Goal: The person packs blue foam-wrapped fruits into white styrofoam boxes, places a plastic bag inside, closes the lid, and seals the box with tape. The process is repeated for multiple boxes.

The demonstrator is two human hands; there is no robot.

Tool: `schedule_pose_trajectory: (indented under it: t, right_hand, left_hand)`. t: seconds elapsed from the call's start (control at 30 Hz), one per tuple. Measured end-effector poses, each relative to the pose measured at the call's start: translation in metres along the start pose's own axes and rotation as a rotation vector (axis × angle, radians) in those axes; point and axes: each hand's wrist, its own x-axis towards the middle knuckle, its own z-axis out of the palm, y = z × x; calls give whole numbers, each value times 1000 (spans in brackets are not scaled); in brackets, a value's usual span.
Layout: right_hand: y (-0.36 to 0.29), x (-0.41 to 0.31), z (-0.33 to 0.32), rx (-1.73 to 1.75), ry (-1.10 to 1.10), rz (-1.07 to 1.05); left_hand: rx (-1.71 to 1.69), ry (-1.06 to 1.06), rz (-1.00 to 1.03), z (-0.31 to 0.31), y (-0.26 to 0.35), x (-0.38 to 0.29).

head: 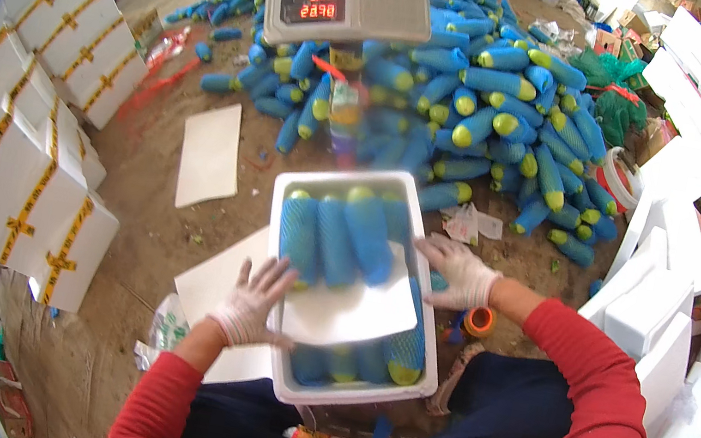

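In front of me stands a white foam box (429,352) holding green vegetables in blue foam net sleeves (336,238), perhaps zucchini. A white sheet (351,314) lies inside, above one layer of sleeved vegetables and partly under another. My left hand (254,307), in a pale glove, is at the box's left rim with its fingers spread. At the right rim is my gloved right hand (461,275), its fingers apart and nothing visible in its grasp. The box wall hides part of the lower layer.
Beyond the box stands a digital scale (388,7), with a large heap of sleeved vegetables (504,105) behind it. Taped foam boxes (48,180) are stacked left; white foam pieces (650,314) crowd the right. A tape roll (479,321) and white sheets (212,156) lie on the floor.
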Motion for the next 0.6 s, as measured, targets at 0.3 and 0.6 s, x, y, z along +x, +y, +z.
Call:
schedule_pose_trajectory:
  t: [0.3,0.6]
  right_hand:
    - [-12,2,37,-89,39,-423]
    - [2,53,43,558,78,305]
  left_hand:
    - [207,113,162,34,17,9]
    - [-1252,422,-473,56,-35,41]
